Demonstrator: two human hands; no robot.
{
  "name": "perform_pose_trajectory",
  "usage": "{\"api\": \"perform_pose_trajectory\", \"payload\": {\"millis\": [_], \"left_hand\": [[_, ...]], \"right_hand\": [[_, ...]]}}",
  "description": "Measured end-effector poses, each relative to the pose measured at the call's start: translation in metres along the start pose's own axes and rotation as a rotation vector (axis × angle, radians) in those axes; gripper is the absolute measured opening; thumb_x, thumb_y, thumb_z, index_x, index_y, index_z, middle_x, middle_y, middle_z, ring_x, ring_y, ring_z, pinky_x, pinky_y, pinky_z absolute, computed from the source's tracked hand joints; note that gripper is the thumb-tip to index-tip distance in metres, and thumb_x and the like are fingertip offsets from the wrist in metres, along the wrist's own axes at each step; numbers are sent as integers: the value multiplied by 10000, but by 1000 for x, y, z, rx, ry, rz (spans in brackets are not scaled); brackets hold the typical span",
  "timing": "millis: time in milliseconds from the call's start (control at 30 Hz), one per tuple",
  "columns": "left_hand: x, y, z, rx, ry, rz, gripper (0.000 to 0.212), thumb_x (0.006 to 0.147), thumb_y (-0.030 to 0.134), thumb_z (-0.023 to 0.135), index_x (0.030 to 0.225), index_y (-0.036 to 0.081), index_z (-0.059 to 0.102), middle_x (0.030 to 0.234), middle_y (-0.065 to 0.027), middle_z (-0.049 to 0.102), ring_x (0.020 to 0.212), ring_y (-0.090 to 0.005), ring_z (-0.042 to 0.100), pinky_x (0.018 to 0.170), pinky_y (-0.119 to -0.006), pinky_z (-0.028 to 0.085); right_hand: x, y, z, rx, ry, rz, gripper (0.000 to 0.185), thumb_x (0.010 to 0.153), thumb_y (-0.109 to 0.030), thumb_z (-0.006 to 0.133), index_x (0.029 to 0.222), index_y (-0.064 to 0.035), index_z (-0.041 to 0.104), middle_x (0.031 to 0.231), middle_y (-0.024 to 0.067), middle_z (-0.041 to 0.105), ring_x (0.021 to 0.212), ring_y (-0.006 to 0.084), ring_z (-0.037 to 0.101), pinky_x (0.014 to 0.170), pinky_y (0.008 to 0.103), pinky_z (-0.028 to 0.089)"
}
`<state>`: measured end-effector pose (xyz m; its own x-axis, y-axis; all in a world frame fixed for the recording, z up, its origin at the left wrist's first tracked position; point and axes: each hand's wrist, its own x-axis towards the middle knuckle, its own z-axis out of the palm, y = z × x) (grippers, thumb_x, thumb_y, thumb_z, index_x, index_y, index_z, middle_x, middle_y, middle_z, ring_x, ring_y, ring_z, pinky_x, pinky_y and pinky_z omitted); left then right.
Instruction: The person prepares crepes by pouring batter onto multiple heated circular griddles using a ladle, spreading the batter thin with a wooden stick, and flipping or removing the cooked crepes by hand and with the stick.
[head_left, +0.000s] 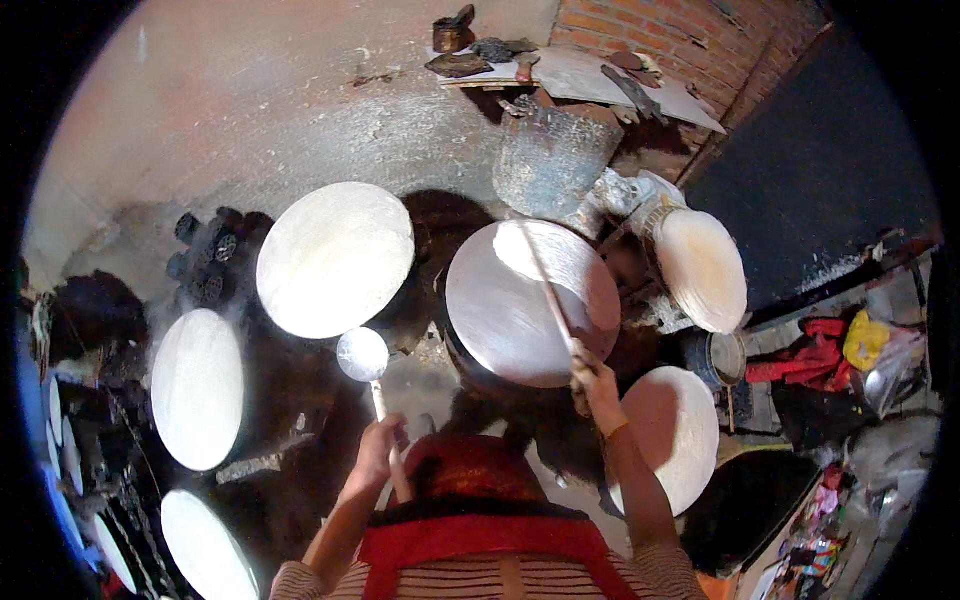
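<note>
My left hand (379, 448) grips the pale handle of a round-bowled ladle (363, 355), its bowl beside the near edge of a large white-coated round griddle (335, 259). In my right hand (600, 390) is a long, thin wooden stick (552, 297), reaching across the grey round griddle (487, 307) in front of me. White, wet-looking batter (517, 251) lies along the far side of this griddle, under the stick's far end. The stick's tip is hard to make out against the batter. A shadow falls on the griddle's right side.
White-covered discs stand at left (198, 390), lower left (208, 546) and lower right (694, 435). Another disc (705, 270), cream-coloured, is at right, near a small pot (726, 358). Dark perforated briquettes (206, 259) are stacked by the wall. A grey tub (555, 157) stands behind.
</note>
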<state>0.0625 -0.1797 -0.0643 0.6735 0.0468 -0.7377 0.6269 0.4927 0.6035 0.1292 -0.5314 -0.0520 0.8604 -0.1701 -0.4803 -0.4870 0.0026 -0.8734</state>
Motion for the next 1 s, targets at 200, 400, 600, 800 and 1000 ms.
{"api": "perform_pose_trajectory", "payload": {"millis": [200, 400, 600, 800, 1000], "left_hand": [[-11, -39, 4, -67, 75, -44, 209, 789, 158, 522, 944, 18, 519, 890, -83, 539, 869, -182, 498, 791, -308, 388], [-47, -43, 31, -154, 207, -107, 177, 806, 146, 495, 929, 49, 579, 796, 11, 469, 766, -101, 447, 742, -244, 384], [-48, -65, 31, -100, 130, -45, 208, 831, 173, 449, 947, 69, 587, 736, 28, 385, 713, -101, 408, 703, -230, 379], [-55, -83, 31, -82, 131, 84, 308, 842, 247, 452, 1051, 46, 557, 1058, -30, 471, 1031, -154, 431, 932, -293, 301], [-109, -84, 70, -41, 374, -14, 261, 799, 240, 512, 1004, 91, 573, 898, -8, 473, 788, -140, 472, 595, -264, 409]], "right_hand": [[75, 26, -40, 4, -71, -251, 287, 837, -128, 526, 1124, -130, 546, 550, -48, 425, 373, 56, 345, 328, 214, 265], [56, 11, -41, -162, -445, -302, 384, 832, -26, 518, 1207, -105, 495, 704, -91, 448, 526, 16, 354, 454, 165, 303], [62, -15, -120, 3, -582, -32, 387, 825, -52, 517, 1209, -95, 489, 585, -47, 446, 407, 47, 348, 360, 192, 286], [112, -31, -80, -200, -414, 90, 310, 839, -137, 529, 1145, -182, 547, 495, -62, 417, 319, 45, 311, 285, 199, 244], [92, -59, -123, -194, -777, 232, 348, 808, -44, 538, 1132, -170, 562, 577, -53, 505, 383, 26, 395, 325, 186, 313]]}}
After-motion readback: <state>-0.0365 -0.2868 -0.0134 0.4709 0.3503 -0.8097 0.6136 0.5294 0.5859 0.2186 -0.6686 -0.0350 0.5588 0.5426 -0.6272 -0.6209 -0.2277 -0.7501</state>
